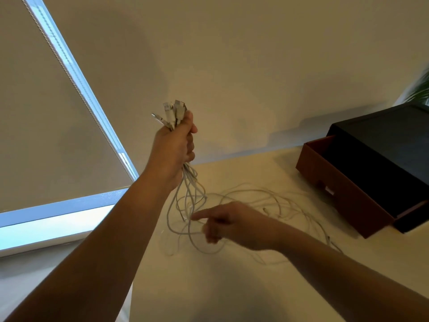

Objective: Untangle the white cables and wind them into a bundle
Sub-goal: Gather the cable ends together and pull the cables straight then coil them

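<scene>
My left hand (175, 145) is raised above the table and grips several white cables near their ends, with the connector ends (170, 112) sticking up out of the fist. Below the fist the white cables (255, 205) hang down and spread in tangled loops over the white table (209, 287). My right hand (227, 223) is low over the loops; its index finger points left and touches the strands, while the other fingers are curled under around a cable strand.
An open brown box (343, 194) with a dark lid or insert (383, 140) stands at the table's right. A wall runs behind the table. A window with a roller blind (46, 112) is on the left, and a green plant (420, 87) shows at the far right.
</scene>
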Available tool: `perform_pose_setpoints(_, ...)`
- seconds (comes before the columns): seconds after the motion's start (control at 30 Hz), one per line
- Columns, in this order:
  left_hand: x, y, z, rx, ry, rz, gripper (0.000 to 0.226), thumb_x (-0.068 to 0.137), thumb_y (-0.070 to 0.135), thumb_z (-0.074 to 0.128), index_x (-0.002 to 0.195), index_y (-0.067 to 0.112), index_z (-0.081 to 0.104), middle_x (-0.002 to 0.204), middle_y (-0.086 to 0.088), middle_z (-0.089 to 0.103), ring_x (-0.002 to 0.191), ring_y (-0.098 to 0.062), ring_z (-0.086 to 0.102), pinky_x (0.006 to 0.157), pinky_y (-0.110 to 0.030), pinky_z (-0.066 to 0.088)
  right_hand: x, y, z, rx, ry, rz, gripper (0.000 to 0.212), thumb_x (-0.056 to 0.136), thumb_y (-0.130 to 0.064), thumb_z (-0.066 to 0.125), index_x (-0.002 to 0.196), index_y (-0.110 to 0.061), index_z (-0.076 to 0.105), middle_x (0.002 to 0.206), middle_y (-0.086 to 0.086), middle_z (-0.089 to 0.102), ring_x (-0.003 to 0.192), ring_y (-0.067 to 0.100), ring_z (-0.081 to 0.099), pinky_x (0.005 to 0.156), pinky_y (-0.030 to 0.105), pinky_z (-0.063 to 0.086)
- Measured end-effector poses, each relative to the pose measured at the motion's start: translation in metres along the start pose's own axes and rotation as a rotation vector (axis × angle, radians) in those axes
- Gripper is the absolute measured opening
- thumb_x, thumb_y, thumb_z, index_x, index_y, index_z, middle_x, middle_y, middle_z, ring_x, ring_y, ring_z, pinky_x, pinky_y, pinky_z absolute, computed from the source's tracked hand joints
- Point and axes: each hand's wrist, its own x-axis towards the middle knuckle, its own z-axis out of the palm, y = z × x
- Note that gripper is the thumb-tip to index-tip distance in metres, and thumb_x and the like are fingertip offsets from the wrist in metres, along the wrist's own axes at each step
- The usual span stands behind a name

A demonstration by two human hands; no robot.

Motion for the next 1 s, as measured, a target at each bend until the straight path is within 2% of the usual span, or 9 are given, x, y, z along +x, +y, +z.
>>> perform_pose_setpoints(0.13,-0.008,0.005,0.006,-0.100,0.007,-0.012,0.036,0.100,0.031,0.051,0.067,0.015,0.045,0.048,0.007,0.025,0.043,-0.007,0.021,0.043,-0.021,0.017,0.020,-0.011,0.027,0.128,0.005,0.009,0.078,0.093,-0.029,0.059,0.153,-0.022,0.009,0.137,0.001,0.049,0.109,0.015,0.058,0.086,0.025,0.052)
perform_pose_setpoints(0.2,-0.012,0.006,0.009,-0.168,0.017,-0.009,0.037,0.100,0.031,0.051,0.067,0.016,0.045,0.047,0.007,0.025,0.042,-0.007,0.021,0.044,-0.022,0.016,0.030,-0.014,0.031,0.218,0.080,0.007,0.076,0.092,-0.030,0.061,0.152,-0.023,0.015,0.149,0.000,0.032,0.123,0.017,0.047,0.085,0.016,0.045)
perform_pose_setpoints(0.27,-0.014,0.006,0.010,-0.193,0.030,0.016,0.037,0.099,0.031,0.051,0.066,0.016,0.045,0.047,0.007,0.026,0.041,-0.007,0.021,0.044,-0.022,0.015,0.036,-0.013,0.032,0.267,0.167,-0.010,0.043,0.093,-0.031,0.060,0.133,-0.026,0.046,0.138,-0.001,0.042,0.119,0.014,0.047,0.090,0.022,0.044)
perform_pose_setpoints(0.33,-0.013,0.011,0.006,-0.181,0.054,0.044,0.036,0.099,0.032,0.051,0.066,0.018,0.045,0.046,0.008,0.027,0.040,-0.006,0.020,0.041,-0.020,0.015,0.037,-0.008,0.030,0.328,0.218,-0.052,0.008,0.097,-0.026,0.053,0.100,-0.023,0.060,0.109,-0.003,0.058,0.103,0.009,0.054,0.091,0.026,0.042)
perform_pose_setpoints(0.43,-0.006,0.025,-0.010,-0.183,0.119,0.073,0.034,0.099,0.031,0.052,0.067,0.020,0.045,0.045,0.011,0.032,0.037,-0.004,0.022,0.035,-0.017,0.018,0.026,0.011,0.022,0.384,0.160,-0.075,0.030,0.103,-0.020,0.040,0.076,-0.014,0.054,0.075,0.004,0.058,0.080,0.018,0.060,0.081,0.028,0.046)
perform_pose_setpoints(0.5,0.000,0.037,-0.023,-0.200,0.154,0.095,0.034,0.099,0.031,0.052,0.067,0.022,0.045,0.046,0.011,0.034,0.038,-0.003,0.023,0.034,-0.016,0.018,0.014,0.031,0.013,0.246,0.156,-0.040,0.035,0.104,-0.021,0.037,0.071,-0.015,0.047,0.065,0.003,0.049,0.065,0.019,0.055,0.067,0.026,0.047)
perform_pose_setpoints(0.77,0.007,0.044,-0.047,-0.147,0.208,0.156,0.039,0.098,0.033,0.053,0.063,0.021,0.042,0.047,0.010,0.027,0.041,-0.006,0.019,0.037,-0.018,0.016,-0.032,0.105,-0.040,0.069,0.285,0.243,0.037,0.093,-0.048,0.042,0.069,-0.019,0.045,0.060,-0.007,0.040,0.056,0.013,0.035,0.062,0.037,0.033)
perform_pose_setpoints(0.9,0.006,0.031,-0.041,0.082,0.161,0.162,0.036,0.098,0.028,0.054,0.063,0.021,0.049,0.048,0.010,0.033,0.040,-0.005,0.023,0.038,-0.018,0.017,-0.039,0.077,-0.060,0.031,0.331,0.189,0.041,0.092,-0.051,0.042,0.070,-0.018,0.051,0.061,0.000,0.040,0.056,0.018,0.037,0.058,0.036,0.033)
perform_pose_setpoints(1.0,-0.004,0.017,-0.025,0.415,-0.016,0.118,0.028,0.096,0.025,0.056,0.069,0.021,0.063,0.052,0.010,0.051,0.040,-0.002,0.030,0.040,-0.017,0.021,-0.038,0.041,-0.069,0.143,0.350,0.062,0.039,0.090,-0.048,0.043,0.070,-0.015,0.051,0.058,0.001,0.033,0.053,0.018,0.028,0.053,0.035,0.027)
